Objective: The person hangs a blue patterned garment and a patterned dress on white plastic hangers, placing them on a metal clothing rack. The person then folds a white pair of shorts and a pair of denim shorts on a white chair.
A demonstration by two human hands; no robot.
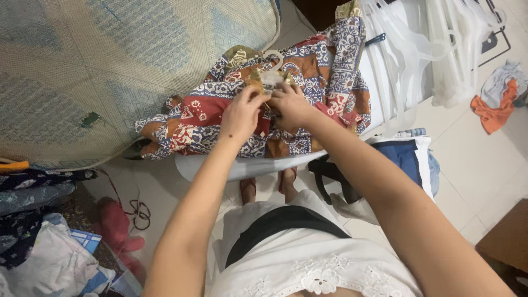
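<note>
Fingers of left hand (pixel 242 113) and right hand (pixel 291 104) pinched the patterned shirt (pixel 231 118) by its white hanger (pixel 271 69); steadier work likely needed a flattened collar.

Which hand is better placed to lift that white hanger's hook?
Probably the right hand: it lies just below the white hanger on the patterned garment; the left hand sits slightly farther.

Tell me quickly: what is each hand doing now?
Left hand: closed, pinching the patterned shirt.
Right hand: closed on the same shirt, below the white hanger.
</note>
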